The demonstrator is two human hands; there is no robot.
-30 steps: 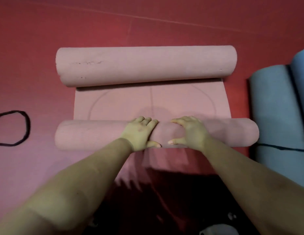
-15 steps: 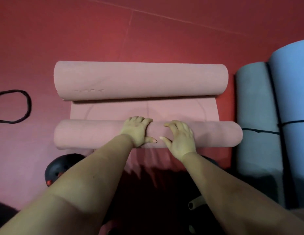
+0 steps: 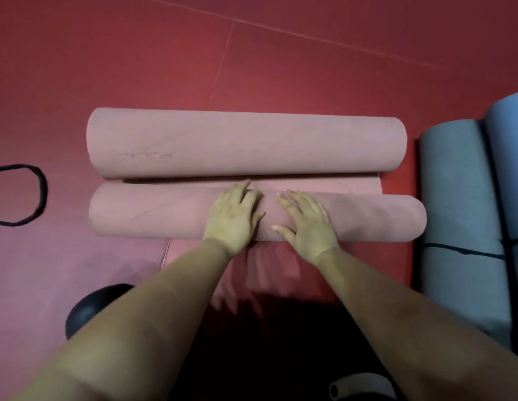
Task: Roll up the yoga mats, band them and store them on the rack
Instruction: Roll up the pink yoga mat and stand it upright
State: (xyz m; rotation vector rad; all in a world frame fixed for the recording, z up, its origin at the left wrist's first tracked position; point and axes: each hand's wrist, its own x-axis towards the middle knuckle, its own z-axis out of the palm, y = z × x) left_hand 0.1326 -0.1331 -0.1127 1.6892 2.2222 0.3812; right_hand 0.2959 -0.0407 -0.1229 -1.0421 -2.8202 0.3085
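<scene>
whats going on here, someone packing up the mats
A person is kneeling over a pink yoga mat on the red floor, rolling it away from them. The left hand and right hand press flat on the near roll, close behind a second pink roll, with only a thin strip of flat mat between. A black band lies loose to the left. Blue-grey mats on the right are already banded.

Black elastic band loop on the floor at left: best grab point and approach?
Pinch the black elastic band loop at its right-hand arc, the part nearest the near pink foam roll, coming from above with the left hand. It lies flat and open on the red floor, so a thumb-and-finger pinch probably lifts it cleanly.
</scene>
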